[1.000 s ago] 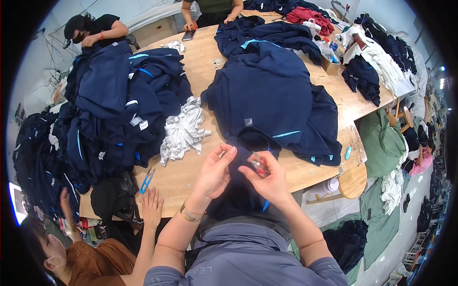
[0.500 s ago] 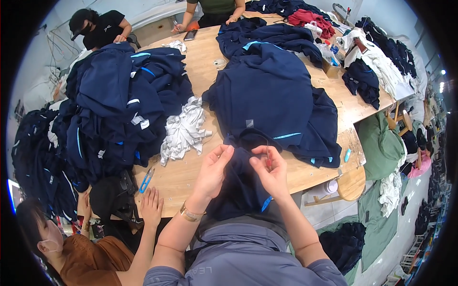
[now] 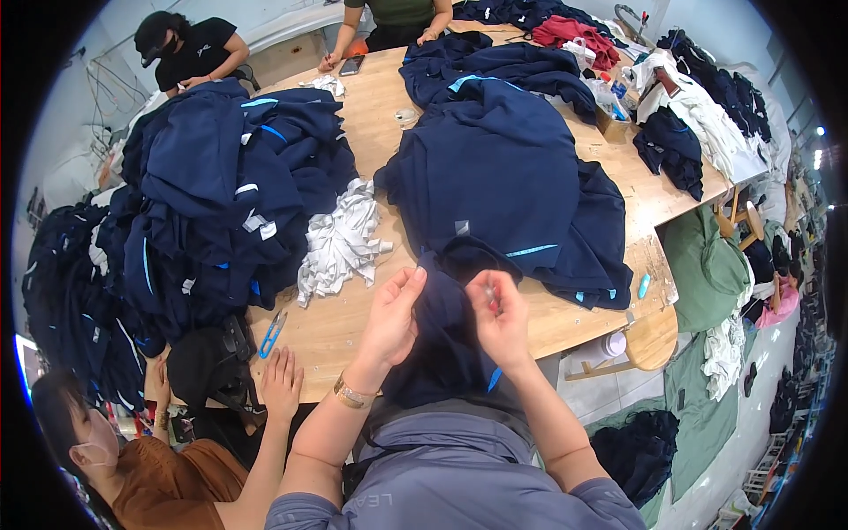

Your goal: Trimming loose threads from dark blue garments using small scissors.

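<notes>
**Two hands work a navy garment at the edge of a crowded sewing-room surface**

From the head camera, we see the person's left hand (image 3: 393, 320) and right hand (image 3: 502, 320) raised side by side over a dark navy garment (image 3: 446, 340) that hangs from the near edge of the wooden surface (image 3: 371, 115) down toward the person's lap. The left hand grasps a fold of the fabric, its fingers curled and its thumb pressed against the cloth; a gold bracelet (image 3: 352, 394) sits at its wrist. The right hand is closed in a pinch at the fabric's upper edge, and something small and pale shows between its fingertips; we cannot tell what it is.

Just beyond the hands lies a spread heap of navy garments with light blue trim (image 3: 495, 177). To its left rests a small pile of white fabric strips (image 3: 340, 243), and further left a tall stack of navy clothing (image 3: 216, 203). A pair of blue thread snips (image 3: 272, 333) lies near the surface's near edge, beside a co-worker's hand (image 3: 281, 382) resting flat on the wood. That co-worker, in a brown top, sits at the lower left. Two more people work at the far end of the surface.
</notes>
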{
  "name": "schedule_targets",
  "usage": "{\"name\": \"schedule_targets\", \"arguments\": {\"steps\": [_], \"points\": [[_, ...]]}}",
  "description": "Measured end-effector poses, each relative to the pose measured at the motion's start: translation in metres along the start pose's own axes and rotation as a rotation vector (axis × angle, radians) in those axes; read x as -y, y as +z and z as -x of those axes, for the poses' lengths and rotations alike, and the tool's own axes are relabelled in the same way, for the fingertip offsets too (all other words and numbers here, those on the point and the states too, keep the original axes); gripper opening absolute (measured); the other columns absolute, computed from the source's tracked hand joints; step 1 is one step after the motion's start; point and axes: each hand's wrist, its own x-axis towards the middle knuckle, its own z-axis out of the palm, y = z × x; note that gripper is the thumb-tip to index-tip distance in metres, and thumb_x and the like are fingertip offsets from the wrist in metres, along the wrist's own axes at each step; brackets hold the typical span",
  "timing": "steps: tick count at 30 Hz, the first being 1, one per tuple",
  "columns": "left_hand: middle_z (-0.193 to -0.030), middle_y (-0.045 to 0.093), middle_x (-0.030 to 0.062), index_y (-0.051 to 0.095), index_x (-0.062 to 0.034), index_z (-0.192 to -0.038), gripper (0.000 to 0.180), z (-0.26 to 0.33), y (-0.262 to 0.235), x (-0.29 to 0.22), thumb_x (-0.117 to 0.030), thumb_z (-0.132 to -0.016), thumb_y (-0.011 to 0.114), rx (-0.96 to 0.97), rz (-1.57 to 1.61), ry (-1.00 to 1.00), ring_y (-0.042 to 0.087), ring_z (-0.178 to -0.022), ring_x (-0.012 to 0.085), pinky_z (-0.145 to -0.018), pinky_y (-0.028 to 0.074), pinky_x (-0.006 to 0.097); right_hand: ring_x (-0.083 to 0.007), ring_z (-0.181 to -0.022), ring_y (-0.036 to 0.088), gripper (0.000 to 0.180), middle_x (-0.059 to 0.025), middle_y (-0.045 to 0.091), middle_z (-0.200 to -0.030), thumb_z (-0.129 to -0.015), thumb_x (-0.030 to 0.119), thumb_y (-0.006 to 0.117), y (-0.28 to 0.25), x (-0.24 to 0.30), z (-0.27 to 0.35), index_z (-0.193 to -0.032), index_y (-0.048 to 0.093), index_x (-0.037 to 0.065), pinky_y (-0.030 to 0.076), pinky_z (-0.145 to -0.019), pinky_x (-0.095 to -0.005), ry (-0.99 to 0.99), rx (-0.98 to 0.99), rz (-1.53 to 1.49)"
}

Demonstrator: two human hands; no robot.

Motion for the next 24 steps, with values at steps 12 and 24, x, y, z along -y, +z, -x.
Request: {"name": "schedule_targets", "arguments": {"steps": [12, 24], "points": [[-0.094, 0.059, 0.0012, 0.052, -0.0012, -0.105, 0.033, 0.011, -0.031, -0.029, 0.003, -0.076, 0.066, 0.074, -0.548, 0.21, 0.055, -0.082, 0.0075, -0.073, 0.045, 0.019, -0.0055, -0.058, 0.042, 0.047, 0.0024, 0.052, -0.067, -0.063, 0.031, 0.082, -0.035, -0.059, 0.011, -0.091, 0.059, 0.001, 0.038, -0.052, -0.0223, 0.425, 0.239, 0.205], [-0.079, 0.048, 0.0093, 0.049, -0.0027, -0.073, 0.021, 0.016, -0.076, -0.016, 0.014, -0.061, 0.051, -0.474, -1.34, 0.889, 0.051, -0.071, 0.0222, -0.058, 0.042, 0.03, -0.0024, -0.057, 0.043, 0.009, 0.0033, 0.053, -0.065, -0.082, 0.005, 0.064, -0.057, -0.084, 0.042, -0.089, 0.061, 0.002, 0.035, -0.051, -0.017, 0.123, -0.24, 0.117]]}}
